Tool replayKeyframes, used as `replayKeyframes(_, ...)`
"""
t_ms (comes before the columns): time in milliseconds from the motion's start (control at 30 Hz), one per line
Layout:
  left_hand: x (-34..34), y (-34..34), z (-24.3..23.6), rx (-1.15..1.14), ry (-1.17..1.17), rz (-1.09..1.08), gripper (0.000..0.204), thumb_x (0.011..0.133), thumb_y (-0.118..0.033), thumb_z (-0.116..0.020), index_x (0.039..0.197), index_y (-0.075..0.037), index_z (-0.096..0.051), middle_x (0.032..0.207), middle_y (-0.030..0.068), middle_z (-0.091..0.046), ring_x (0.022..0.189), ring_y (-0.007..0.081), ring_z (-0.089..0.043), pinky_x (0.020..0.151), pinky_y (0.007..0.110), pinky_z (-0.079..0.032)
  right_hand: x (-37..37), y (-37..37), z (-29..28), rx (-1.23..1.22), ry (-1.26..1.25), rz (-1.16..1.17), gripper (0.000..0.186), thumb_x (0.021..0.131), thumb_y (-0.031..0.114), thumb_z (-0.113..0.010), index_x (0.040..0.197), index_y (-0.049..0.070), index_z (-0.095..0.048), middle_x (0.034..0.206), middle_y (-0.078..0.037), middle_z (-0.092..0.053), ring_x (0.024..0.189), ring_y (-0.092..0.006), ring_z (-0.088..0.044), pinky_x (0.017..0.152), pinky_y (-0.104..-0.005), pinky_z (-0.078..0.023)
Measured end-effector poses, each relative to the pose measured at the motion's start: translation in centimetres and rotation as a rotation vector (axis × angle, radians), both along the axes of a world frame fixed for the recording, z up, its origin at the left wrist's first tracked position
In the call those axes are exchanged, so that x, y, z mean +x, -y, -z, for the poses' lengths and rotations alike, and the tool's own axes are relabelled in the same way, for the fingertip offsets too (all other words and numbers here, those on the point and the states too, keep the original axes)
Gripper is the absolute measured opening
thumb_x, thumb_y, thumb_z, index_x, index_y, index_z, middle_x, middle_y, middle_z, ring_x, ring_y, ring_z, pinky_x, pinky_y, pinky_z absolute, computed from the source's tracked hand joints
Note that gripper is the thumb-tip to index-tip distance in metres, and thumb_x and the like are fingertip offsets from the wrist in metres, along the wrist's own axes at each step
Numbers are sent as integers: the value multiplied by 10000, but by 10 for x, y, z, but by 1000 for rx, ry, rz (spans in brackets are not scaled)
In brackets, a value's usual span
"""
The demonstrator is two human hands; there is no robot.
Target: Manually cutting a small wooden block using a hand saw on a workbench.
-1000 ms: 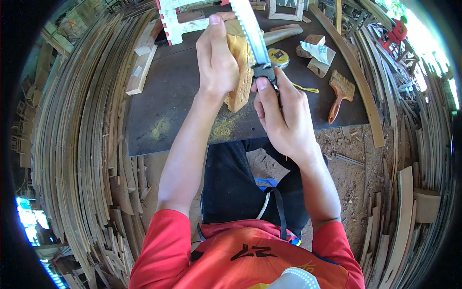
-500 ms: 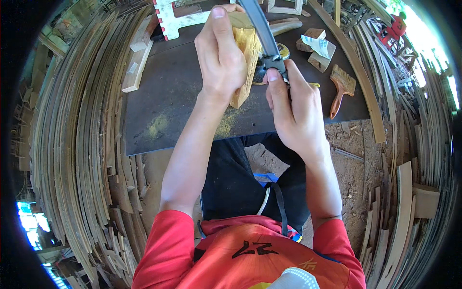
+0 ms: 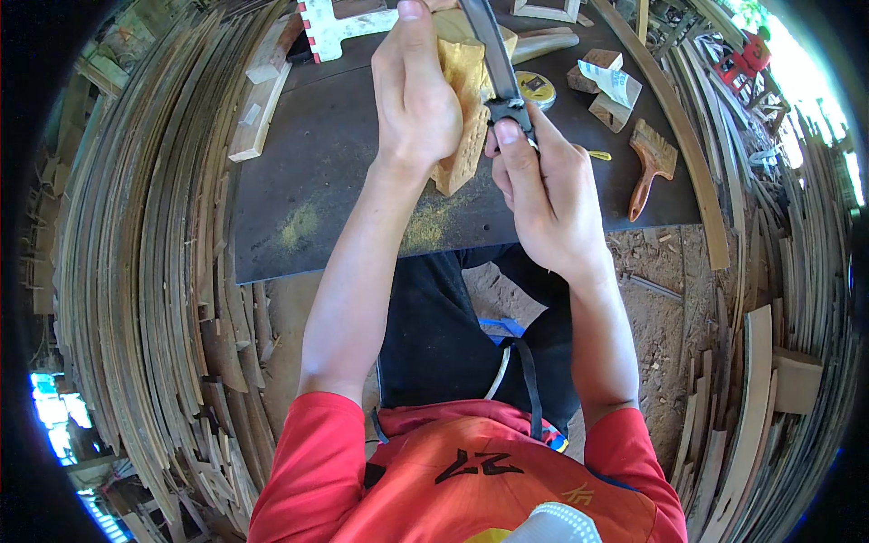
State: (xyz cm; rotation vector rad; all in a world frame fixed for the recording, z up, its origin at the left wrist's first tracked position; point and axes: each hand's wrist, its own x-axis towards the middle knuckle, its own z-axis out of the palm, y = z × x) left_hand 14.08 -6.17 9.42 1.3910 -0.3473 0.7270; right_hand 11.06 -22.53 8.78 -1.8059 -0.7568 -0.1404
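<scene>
Since a second ago both hands have lifted the work higher toward the far edge of the dark table, and the blade now lies more steeply across the wood. The left hand has its grip wrapped firmly round a yellow carved wood block, fingers closed over its left side, holding it just above the table. The right hand has its grip closed on the dark handle of a saw, thumb pressed along the top of the handle; the blade rests against the block's right face. Yellow sawdust lies on the table just below the block. Right of the block are a round yellow tin, small wood offcuts and a brush with a reddish handle. Bent wooden strips are stacked all round the table.
</scene>
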Motion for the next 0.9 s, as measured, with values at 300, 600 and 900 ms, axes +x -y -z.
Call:
replayKeyframes(300,1,35,9,221,177,-513,378,1121,-330,-420,1082,-22,-635,765,200,-666,717,388,-697,683,453,-539,-17,10,13,-26,150,315,168,1059,85,-583,981,-60,-549,566,-171,-548,468,-360,-583,467,-411,-406)
replayKeyframes(600,-23,12,-6,351,83,-268,410,1107,-357,-444,1039,8,-616,709,120,-637,653,214,-636,639,363,-501,-25,39,2,-27,45,121,179,1067,103,-550,952,-33,-564,604,-106,-561,507,-203,-602,523,-335,-441)
replayKeyframes(900,-29,12,6,241,58,-460,424,1051,-396,-609,1178,3,-546,929,177,-732,875,212,-716,790,340,-561,-46,48,-8,187,-195,158,285,1127,229,-475,981,4,-570,571,-9,-528,480,-66,-495,455,-265,-367)
